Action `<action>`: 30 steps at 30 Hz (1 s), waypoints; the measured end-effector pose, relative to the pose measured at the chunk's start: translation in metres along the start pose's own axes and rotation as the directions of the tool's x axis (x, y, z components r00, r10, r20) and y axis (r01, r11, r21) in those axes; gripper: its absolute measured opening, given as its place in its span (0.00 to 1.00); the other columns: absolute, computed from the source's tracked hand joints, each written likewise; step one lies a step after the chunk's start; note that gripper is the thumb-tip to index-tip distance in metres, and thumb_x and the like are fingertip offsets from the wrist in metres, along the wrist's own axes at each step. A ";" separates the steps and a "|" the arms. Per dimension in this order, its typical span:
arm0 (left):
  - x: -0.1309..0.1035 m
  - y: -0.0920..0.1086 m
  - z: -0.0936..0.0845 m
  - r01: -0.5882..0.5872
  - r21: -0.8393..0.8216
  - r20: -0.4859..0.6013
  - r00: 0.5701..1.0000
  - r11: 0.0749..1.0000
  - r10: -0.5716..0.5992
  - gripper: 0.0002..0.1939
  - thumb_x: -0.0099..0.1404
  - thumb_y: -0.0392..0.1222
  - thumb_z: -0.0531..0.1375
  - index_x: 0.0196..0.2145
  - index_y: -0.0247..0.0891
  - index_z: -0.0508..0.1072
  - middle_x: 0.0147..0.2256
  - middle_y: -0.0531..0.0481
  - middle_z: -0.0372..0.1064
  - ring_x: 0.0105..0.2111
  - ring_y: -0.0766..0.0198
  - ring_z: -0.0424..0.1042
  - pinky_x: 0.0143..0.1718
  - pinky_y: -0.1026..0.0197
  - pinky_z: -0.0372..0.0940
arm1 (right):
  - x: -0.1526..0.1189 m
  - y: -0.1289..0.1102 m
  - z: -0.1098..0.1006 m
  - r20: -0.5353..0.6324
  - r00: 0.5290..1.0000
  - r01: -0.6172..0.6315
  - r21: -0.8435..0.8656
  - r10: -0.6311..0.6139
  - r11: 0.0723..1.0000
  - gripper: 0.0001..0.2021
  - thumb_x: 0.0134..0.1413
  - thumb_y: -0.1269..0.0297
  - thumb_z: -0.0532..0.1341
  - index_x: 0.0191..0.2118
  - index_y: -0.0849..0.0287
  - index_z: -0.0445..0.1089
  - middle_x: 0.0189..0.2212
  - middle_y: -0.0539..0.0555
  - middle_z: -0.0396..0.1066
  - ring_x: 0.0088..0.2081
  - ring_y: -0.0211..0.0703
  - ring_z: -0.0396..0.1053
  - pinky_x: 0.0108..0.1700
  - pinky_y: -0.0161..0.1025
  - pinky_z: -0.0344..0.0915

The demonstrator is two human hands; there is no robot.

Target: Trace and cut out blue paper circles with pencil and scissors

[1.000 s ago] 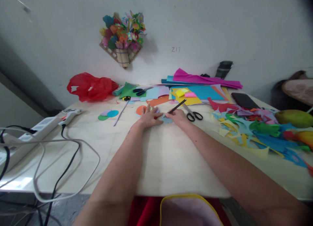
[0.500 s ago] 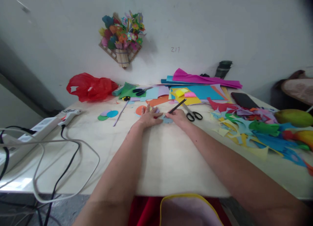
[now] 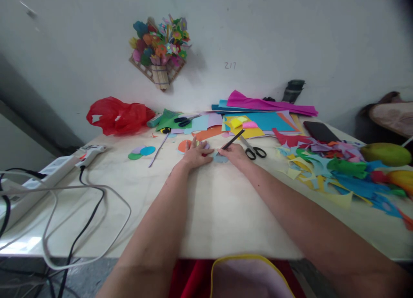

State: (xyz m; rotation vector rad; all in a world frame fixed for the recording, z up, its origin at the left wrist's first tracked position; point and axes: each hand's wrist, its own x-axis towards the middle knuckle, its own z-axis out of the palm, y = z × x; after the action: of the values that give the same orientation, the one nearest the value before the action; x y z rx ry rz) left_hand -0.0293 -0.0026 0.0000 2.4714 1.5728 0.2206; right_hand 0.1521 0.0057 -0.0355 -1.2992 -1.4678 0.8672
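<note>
My right hand (image 3: 235, 154) is closed around a dark pen or pencil (image 3: 234, 139), its lower end over a small light-blue paper piece (image 3: 220, 158) on the table. My left hand (image 3: 196, 155) lies flat with fingers spread, its thumb side against the left edge of that blue piece. Part of an orange paper circle (image 3: 183, 146) shows beyond the left fingers, with other small coloured bits partly hidden under them. Just right of my right hand lie scissors with black handles (image 3: 255, 153).
Coloured sheets (image 3: 274, 121), a red plastic bag (image 3: 119, 117) and second scissors (image 3: 183, 121) lie along the back. Paper circles (image 3: 147, 150) sit left. Paper scraps (image 3: 322, 169) and a phone (image 3: 319, 131) are right. A power strip (image 3: 58, 169) and loose cables (image 3: 125, 222) occupy the left edge.
The whole view has shifted very slightly to the left. Both hands, the dark pen or pencil and the blue paper keep nearly the same positions.
</note>
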 end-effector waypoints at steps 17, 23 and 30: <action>0.000 -0.001 0.002 -0.073 -0.075 -0.156 0.986 0.995 0.060 0.21 0.47 0.55 0.61 0.39 0.47 0.74 0.62 0.58 0.41 0.61 0.44 0.21 0.56 0.38 0.23 | -0.001 -0.008 0.000 0.101 0.993 0.037 0.184 -0.056 0.982 0.08 0.40 0.63 0.63 0.28 0.62 0.68 0.21 0.51 0.71 0.27 0.40 0.71 0.32 0.37 0.66; 0.001 -0.002 0.001 -0.053 -0.073 -0.124 0.991 0.996 0.043 0.24 0.45 0.56 0.62 0.41 0.46 0.72 0.63 0.55 0.38 0.61 0.45 0.20 0.56 0.39 0.24 | -0.002 -0.007 -0.001 0.114 0.988 0.089 0.145 -0.106 0.985 0.10 0.39 0.60 0.63 0.29 0.62 0.70 0.23 0.52 0.72 0.28 0.39 0.70 0.34 0.36 0.66; 0.001 -0.003 -0.001 -0.080 -0.054 -0.042 0.996 0.995 0.078 0.31 0.46 0.59 0.60 0.50 0.53 0.67 0.63 0.59 0.35 0.60 0.42 0.18 0.56 0.39 0.21 | -0.002 -0.003 0.000 0.131 0.977 0.165 0.046 -0.170 0.985 0.10 0.41 0.59 0.62 0.28 0.61 0.71 0.25 0.53 0.73 0.29 0.40 0.70 0.34 0.36 0.65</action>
State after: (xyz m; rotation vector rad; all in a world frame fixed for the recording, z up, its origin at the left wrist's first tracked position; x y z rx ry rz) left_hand -0.0316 -0.0007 -0.0001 2.5035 1.4652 0.3230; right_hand 0.1513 0.0032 -0.0329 -1.0914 -1.6354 0.8781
